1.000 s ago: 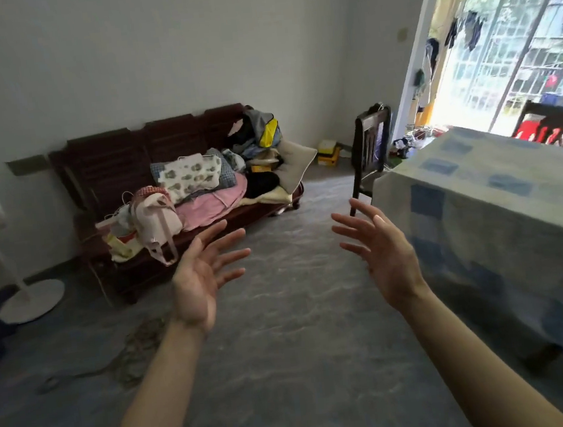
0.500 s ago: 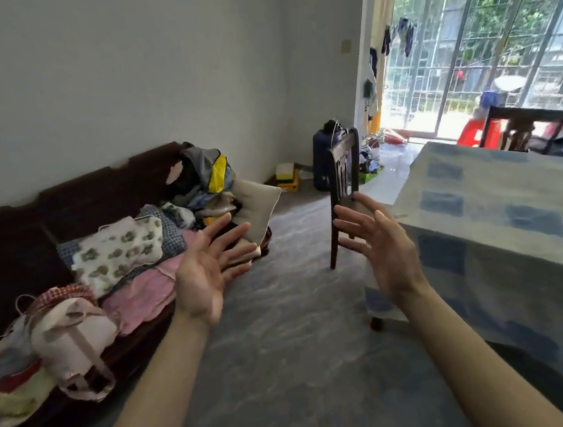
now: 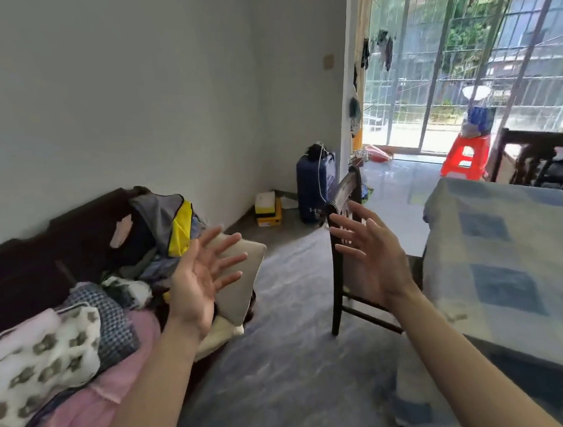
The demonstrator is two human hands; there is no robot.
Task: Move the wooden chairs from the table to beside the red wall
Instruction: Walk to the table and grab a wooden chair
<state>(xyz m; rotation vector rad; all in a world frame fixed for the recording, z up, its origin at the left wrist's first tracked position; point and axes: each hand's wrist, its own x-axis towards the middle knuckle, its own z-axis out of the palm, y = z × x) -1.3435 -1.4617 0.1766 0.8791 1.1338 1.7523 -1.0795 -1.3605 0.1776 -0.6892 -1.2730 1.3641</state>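
While both arms reach forward in the head view, the left hand (image 3: 199,283) and right hand (image 3: 377,255) are empty, fingers spread and apart, palms turned toward each other; nothing is gripped. The nearest wooden chair (image 3: 339,242) stands just beyond the right fingertips, its dark backrest seen nearly edge-on, its seat tucked against the table (image 3: 518,259) with the blue checked cloth. The backrest top rail rises just above and beyond the right fingers; the left fingers lie well to the left of it, over the cushion (image 3: 241,279) at the end of the cluttered sofa (image 3: 36,257). A second chair (image 3: 543,160) stands at the table's far side, well beyond both hands. No red wall is in view. Judgement: step in hand is the approach to the first chair, task barely begun. To do it well, bring the left hand across to the near upright and set the right on the top rail, close fully before lifting, then draw the chair back clear of the hanging cloth so the legs do not snag it. Contact of the right hand with the chair cannot be confirmed; it appears apart.
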